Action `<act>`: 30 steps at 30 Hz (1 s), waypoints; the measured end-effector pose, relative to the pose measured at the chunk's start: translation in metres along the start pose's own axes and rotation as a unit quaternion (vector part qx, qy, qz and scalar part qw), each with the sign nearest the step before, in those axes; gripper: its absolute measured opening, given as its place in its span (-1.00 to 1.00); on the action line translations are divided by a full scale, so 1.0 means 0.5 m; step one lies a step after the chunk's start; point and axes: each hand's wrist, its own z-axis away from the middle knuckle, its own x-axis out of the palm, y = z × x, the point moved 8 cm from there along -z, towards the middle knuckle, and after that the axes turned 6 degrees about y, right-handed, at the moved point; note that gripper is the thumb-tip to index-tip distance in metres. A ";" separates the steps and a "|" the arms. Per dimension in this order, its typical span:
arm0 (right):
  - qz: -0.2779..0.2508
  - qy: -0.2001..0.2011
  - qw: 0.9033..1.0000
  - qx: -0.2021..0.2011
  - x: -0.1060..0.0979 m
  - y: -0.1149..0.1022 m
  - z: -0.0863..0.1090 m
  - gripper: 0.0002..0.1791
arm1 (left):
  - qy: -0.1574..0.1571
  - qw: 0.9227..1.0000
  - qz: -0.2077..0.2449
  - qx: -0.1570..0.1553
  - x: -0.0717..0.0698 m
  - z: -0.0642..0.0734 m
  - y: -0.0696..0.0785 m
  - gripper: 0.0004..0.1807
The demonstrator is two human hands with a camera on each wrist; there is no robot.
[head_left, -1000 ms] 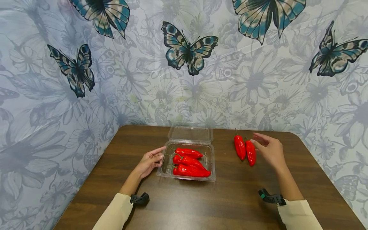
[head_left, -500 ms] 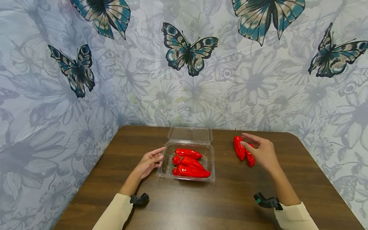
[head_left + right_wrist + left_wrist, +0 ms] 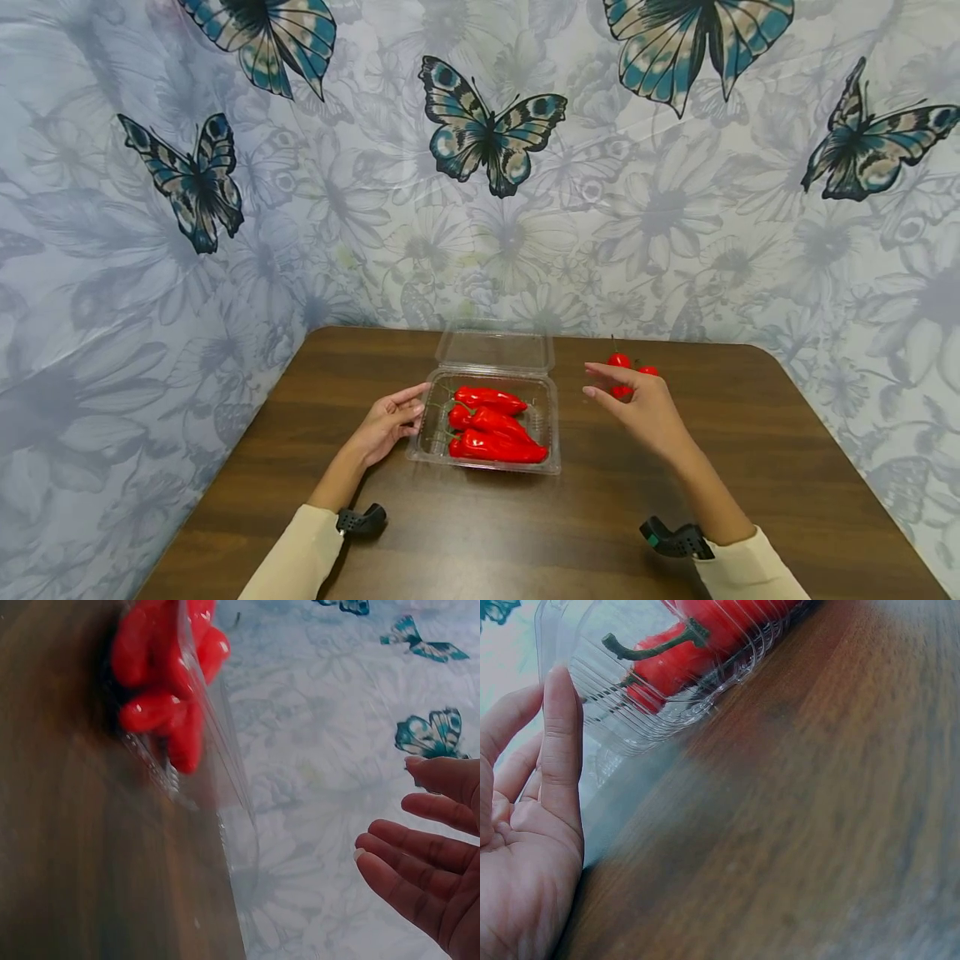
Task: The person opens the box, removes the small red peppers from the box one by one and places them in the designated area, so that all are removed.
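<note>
A clear plastic clamshell container [image 3: 487,467] stands on the table with its lid [image 3: 495,350] raised at the back. Several red peppers [image 3: 498,447] with green stems lie inside it. My left hand [image 3: 386,429] holds the container's left rim; in the left wrist view the thumb [image 3: 561,727] lies against the plastic. To the container's right, my right hand [image 3: 641,408] hovers with thumb and fingers apart and nothing between them. Behind that hand two more red peppers [image 3: 618,360] lie on the table, mostly hidden by it.
The brown wooden table [image 3: 487,542] has rounded far corners. Behind it hangs a pale floral cloth [image 3: 667,208] printed with butterflies. Black wrist devices [image 3: 362,521] sit on both forearms.
My right hand has moved left from the two loose peppers toward the container and now covers much of them. The left hand and the container have stayed in place.
</note>
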 end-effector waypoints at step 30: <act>-0.055 -0.136 0.980 -0.136 0.198 -0.120 0.036 -0.60 | 0.003 1.000 0.003 -0.003 -0.004 0.002 -0.001 -0.43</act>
